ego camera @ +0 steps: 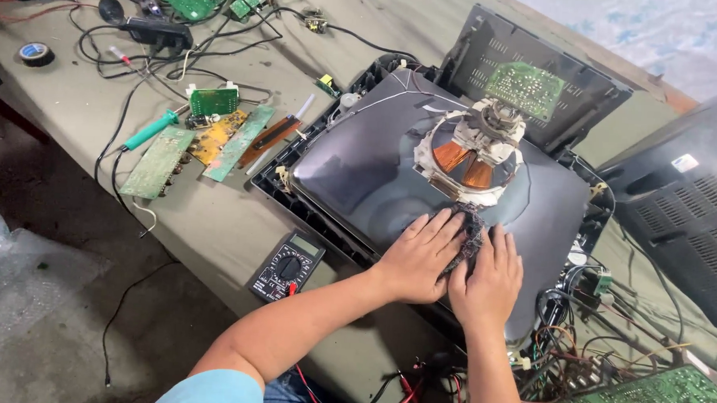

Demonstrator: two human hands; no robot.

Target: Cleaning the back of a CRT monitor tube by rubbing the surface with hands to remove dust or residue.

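- Head view: both hands press a dark, crumpled rag flat against the grey back of a picture tube, which lies face down in its black front frame near the middle of the desk, by its near edge.
- The left hand lies palm down with fingers spread over the rag's left part; the right hand lies beside it, fingers flat along the rag's right side. Neither is closed into a fist; both bear down rather than grip.
- The rag sits just below the deflection yoke with its copper windings, on the tube's sloping glass.
- The tube rests screen down, probably so its back and neck stand exposed and steady.
- A small green board caps the neck; a black rear cover leans behind.
- A black multimeter lies at the desk's near edge, within reach of the left hand.
- Loose circuit boards and a green-handled soldering iron lie towards the desk's left edge, apart from the tube.
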